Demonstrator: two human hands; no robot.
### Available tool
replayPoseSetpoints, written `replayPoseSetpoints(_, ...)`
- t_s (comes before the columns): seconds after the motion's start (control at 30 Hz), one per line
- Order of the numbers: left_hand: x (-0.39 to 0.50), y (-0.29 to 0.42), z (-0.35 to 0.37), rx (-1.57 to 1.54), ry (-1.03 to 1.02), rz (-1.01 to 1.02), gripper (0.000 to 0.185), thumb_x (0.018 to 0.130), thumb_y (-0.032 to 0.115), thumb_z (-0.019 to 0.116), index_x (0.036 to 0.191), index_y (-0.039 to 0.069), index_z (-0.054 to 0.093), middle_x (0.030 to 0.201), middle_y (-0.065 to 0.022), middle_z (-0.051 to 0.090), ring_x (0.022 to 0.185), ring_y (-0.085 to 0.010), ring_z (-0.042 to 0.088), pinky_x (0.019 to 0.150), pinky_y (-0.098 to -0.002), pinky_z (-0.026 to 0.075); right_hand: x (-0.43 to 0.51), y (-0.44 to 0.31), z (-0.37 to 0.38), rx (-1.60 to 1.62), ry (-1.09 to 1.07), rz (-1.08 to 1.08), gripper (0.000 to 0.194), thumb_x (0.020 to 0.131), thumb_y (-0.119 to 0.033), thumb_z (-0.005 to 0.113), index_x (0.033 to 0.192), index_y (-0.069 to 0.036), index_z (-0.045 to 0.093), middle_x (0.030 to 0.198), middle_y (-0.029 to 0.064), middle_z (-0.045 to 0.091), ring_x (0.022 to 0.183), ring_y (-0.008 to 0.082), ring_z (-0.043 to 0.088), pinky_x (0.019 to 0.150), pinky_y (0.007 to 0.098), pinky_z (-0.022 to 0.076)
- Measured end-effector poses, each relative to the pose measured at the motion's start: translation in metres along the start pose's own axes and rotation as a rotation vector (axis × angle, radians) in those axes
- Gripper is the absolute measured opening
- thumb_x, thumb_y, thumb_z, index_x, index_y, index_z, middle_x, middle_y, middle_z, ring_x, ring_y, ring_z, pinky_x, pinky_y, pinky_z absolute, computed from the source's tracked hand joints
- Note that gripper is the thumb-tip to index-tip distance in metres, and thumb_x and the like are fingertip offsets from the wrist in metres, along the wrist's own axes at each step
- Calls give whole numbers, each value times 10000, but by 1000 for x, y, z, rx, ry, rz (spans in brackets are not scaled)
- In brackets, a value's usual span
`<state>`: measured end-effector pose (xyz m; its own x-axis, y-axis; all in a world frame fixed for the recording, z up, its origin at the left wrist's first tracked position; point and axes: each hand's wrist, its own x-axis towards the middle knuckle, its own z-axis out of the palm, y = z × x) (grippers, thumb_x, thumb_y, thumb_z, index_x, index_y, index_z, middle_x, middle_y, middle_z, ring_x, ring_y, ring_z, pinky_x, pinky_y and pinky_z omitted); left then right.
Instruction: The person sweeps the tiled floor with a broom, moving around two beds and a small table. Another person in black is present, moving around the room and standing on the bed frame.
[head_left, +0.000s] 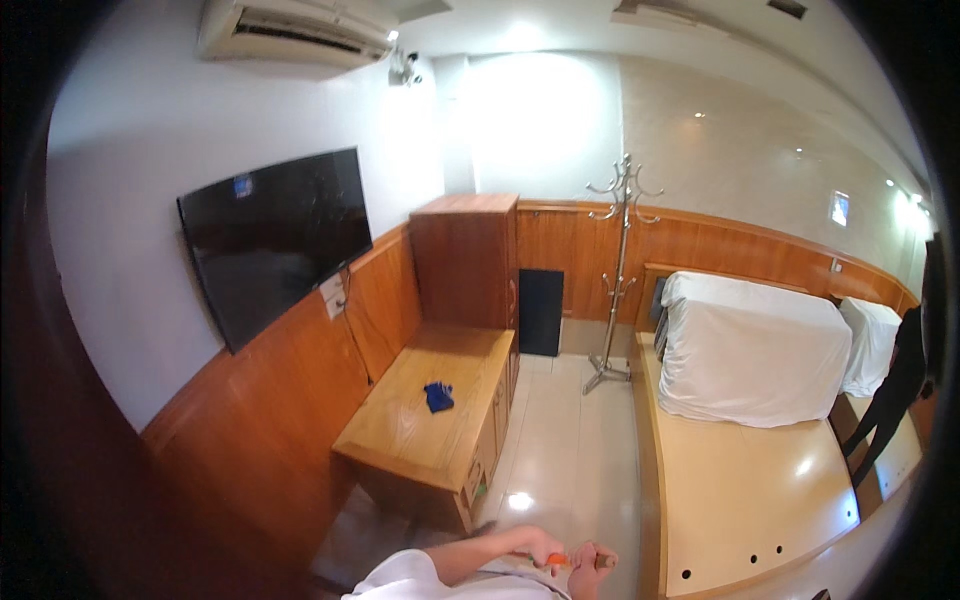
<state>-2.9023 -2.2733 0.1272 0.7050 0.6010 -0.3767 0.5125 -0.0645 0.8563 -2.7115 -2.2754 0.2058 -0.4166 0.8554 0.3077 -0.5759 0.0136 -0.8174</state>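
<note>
Both hands are together low in the frame, in front of my white shirt. My left hand (538, 541) is closed around a small orange object (557, 559), and a bit of green shows beside it. Right next to it, my right hand (585, 564) grips a brown stick-like piece (606, 561), whose blunt end sticks out past the fingers. Whether the orange and brown parts belong to one tool I cannot tell; the fingers hide the join. Ahead and to the left, a crumpled dark blue cloth (439, 397) lies on a wooden desk (397, 427).
A tall wooden cabinet (465, 262) adjoins the desk, below a wall-mounted television (277, 247). A metal coat stand (619, 277) stands on the tiled floor (559, 442). At right, a white-covered bulky item (750, 349) rests on a wooden bed platform (750, 480); beyond is a person in dark clothes (896, 382).
</note>
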Motion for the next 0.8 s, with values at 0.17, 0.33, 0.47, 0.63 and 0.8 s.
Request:
replayPoseSetpoints(0.17, -28, 82, 4, 41, -12, -153, 596, 602, -29, 545, 1153, 110, 724, 793, -57, 649, 768, -199, 573, 690, -363, 474, -5, -71, 39, 21, -56, 10, 308, 972, -33, 480, 691, -91, 370, 574, 18, 383, 508, 134, 387, 500, 321, 379)
replayPoseSetpoints(0.33, -19, 56, 33, 22, 41, -137, 604, 626, -50, 571, 1169, 160, 731, 789, -28, 649, 749, -161, 572, 660, -334, 467, -20, -66, 39, 29, -67, 37, 308, 974, -53, 499, 692, -94, 382, 575, 10, 381, 517, 137, 384, 514, 314, 374)
replayPoseSetpoints(0.47, -5, 58, 49, -25, 153, -68, 570, 624, -66, 562, 1111, 162, 750, 777, -28, 671, 717, -169, 575, 650, -336, 469, -19, -79, 41, -12, -145, 13, 325, 977, -94, 534, 689, -102, 384, 575, -2, 380, 516, 127, 376, 509, 305, 358)
replayPoseSetpoints(0.63, 13, 35, 87, -96, 524, 133, 439, 639, -48, 567, 994, 128, 758, 841, -73, 720, 756, -207, 629, 666, -362, 488, -25, -80, 39, -7, -107, 66, 268, 968, -84, 580, 741, -93, 438, 581, 0, 404, 521, 137, 394, 485, 306, 368)
replayPoseSetpoints(0.8, -46, 134, 101, -71, 928, -111, 269, 678, 25, 636, 924, 91, 724, 905, -131, 699, 866, -352, 653, 709, -413, 502, -18, -105, 66, -59, -340, -44, 345, 956, -126, 566, 652, -82, 411, 550, 16, 441, 481, 146, 414, 466, 310, 385)
